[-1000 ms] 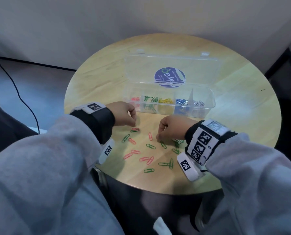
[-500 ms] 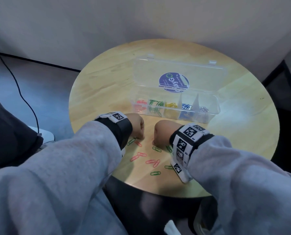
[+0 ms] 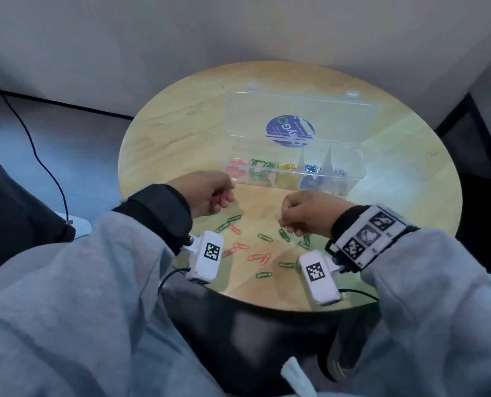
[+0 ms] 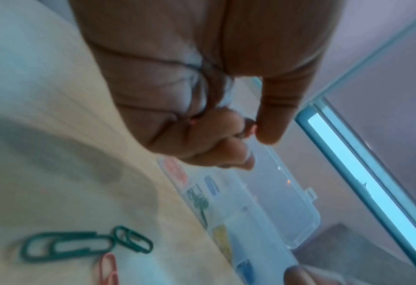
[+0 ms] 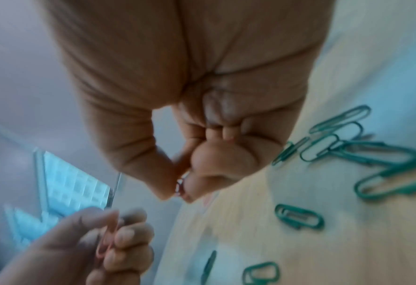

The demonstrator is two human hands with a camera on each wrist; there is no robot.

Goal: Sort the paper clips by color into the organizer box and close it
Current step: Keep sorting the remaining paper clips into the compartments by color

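The clear organizer box (image 3: 353,179) stands open on the round wooden table (image 3: 181,124), its lid (image 3: 296,110) leaning back. Its compartments hold red, green, yellow, blue and silver clips. My left hand (image 3: 224,197) hovers near the box's left end and grips red paper clips (image 5: 106,237) in curled fingers. My right hand (image 3: 284,223) is raised over the loose pile, thumb and forefinger pinching a small reddish clip (image 5: 179,188). Loose green clips (image 3: 264,237) and red clips (image 3: 255,257) lie between the two wrists.
The table's near edge (image 3: 267,305) lies just behind the loose clips, above my dark lap. A black cable (image 3: 38,156) runs over the grey floor at the left. A pale wall stands behind the table.
Both hands have lifted off the table with clips pinched. The left hand moved up toward the box's left end, and the two hands have drawn apart.
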